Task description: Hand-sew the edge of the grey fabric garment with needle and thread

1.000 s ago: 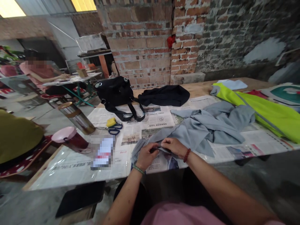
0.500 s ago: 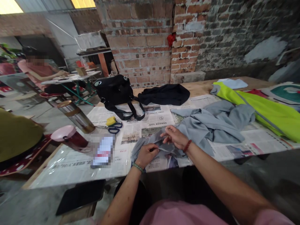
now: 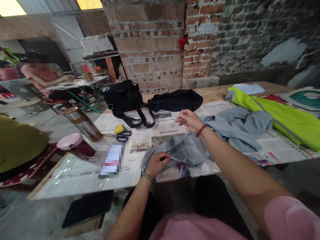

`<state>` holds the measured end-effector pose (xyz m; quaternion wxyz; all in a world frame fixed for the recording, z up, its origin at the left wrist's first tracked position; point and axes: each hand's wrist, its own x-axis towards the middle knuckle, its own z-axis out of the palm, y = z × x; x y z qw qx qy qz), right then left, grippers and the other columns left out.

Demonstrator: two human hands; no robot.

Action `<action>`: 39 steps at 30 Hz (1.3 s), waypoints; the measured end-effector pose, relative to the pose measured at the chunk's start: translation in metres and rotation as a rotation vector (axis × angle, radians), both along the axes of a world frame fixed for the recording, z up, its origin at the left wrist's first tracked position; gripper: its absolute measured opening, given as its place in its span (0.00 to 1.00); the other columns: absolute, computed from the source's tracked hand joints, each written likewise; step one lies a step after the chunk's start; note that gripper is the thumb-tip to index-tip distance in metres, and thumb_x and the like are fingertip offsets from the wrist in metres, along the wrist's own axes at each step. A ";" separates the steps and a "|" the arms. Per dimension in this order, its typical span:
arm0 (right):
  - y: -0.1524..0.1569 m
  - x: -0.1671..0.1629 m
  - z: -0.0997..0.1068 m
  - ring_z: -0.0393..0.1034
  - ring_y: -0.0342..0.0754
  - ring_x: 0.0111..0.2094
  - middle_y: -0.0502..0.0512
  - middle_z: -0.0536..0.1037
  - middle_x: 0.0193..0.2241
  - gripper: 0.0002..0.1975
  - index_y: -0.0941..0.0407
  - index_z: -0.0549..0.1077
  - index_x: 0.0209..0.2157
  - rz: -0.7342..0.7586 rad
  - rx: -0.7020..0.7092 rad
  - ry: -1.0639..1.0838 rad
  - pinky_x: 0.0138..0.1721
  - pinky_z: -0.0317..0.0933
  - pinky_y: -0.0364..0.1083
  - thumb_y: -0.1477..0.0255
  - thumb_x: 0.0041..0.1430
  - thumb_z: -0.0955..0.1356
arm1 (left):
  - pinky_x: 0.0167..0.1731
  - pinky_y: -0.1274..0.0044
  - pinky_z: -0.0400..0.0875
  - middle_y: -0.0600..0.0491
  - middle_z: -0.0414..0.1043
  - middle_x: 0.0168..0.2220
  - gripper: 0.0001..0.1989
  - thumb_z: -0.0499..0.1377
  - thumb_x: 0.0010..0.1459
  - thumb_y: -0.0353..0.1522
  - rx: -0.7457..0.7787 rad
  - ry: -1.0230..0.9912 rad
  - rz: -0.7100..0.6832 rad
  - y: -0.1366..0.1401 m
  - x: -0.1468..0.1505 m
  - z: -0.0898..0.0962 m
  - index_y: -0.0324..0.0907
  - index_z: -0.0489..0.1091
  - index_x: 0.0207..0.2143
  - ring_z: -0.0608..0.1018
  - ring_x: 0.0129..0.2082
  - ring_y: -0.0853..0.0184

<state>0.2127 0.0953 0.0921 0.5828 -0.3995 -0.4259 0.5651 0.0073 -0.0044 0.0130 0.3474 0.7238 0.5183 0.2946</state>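
Observation:
My left hand (image 3: 158, 163), with a green bead bracelet, pinches the edge of a grey cloth (image 3: 192, 153) near the table's front edge. Raised above the cloth and up to the right is my right hand (image 3: 188, 120), wearing a red bead bracelet. Its thumb and fingertips are pressed together on what looks like a sewing needle, of which only a tiny tip shows. A faint thread seems to run near the cloth by my left hand. The rest of the grey fabric lies bunched to the right, partly behind my right forearm.
On the newspaper-covered table (image 3: 82, 180) are blue-handled scissors (image 3: 123, 136), a yellow object (image 3: 119, 128), a blurred phone-like item (image 3: 111, 160), a pink-lidded cup (image 3: 77, 146), a steel flask (image 3: 83, 125), a black bag (image 3: 122, 96), dark cloth (image 3: 176, 100), a fluorescent vest (image 3: 277, 115) and an iron (image 3: 306, 98).
My right hand has risen up and away from the cloth and my left hand. The left hand stays in place, pinching the grey cloth, whose near part now lies more spread out.

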 end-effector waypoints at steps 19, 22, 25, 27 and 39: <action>-0.057 -0.006 -0.089 0.65 0.38 0.14 0.45 0.70 0.20 0.03 0.56 0.64 0.28 -0.049 -0.087 -0.282 0.13 0.55 0.37 0.72 0.48 0.63 | 0.29 0.81 0.67 0.58 0.73 0.25 0.05 0.56 0.48 0.28 0.072 0.048 -0.084 0.001 -0.002 -0.003 0.41 0.72 0.25 0.73 0.27 0.71; -0.063 0.019 -0.108 0.64 0.37 0.14 0.45 0.70 0.21 0.06 0.56 0.64 0.29 -0.091 -0.091 -0.277 0.14 0.56 0.37 0.69 0.47 0.63 | 0.32 0.80 0.67 0.56 0.74 0.27 0.05 0.56 0.48 0.28 0.138 0.119 -0.138 0.000 0.002 -0.001 0.41 0.72 0.27 0.74 0.29 0.71; -0.060 0.033 -0.112 0.64 0.37 0.14 0.45 0.70 0.20 0.08 0.56 0.64 0.29 -0.109 -0.077 -0.243 0.14 0.55 0.38 0.67 0.46 0.63 | 0.37 0.77 0.66 0.54 0.74 0.32 0.08 0.58 0.48 0.27 0.252 0.272 -0.271 -0.003 0.004 0.004 0.42 0.73 0.32 0.74 0.34 0.68; -0.057 0.034 -0.112 0.63 0.38 0.13 0.45 0.70 0.20 0.07 0.56 0.64 0.28 -0.108 -0.078 -0.254 0.13 0.54 0.38 0.68 0.46 0.63 | 0.41 0.74 0.64 0.53 0.74 0.34 0.11 0.59 0.47 0.29 0.315 0.438 -0.342 -0.004 0.000 0.010 0.44 0.72 0.36 0.74 0.37 0.65; -0.058 0.031 -0.112 0.62 0.37 0.13 0.44 0.69 0.20 0.07 0.56 0.64 0.28 -0.078 -0.089 -0.279 0.14 0.55 0.38 0.68 0.47 0.62 | 0.38 0.73 0.65 0.49 0.70 0.34 0.14 0.49 0.42 0.16 0.278 0.731 -0.187 -0.006 -0.009 0.041 0.39 0.69 0.27 0.73 0.36 0.65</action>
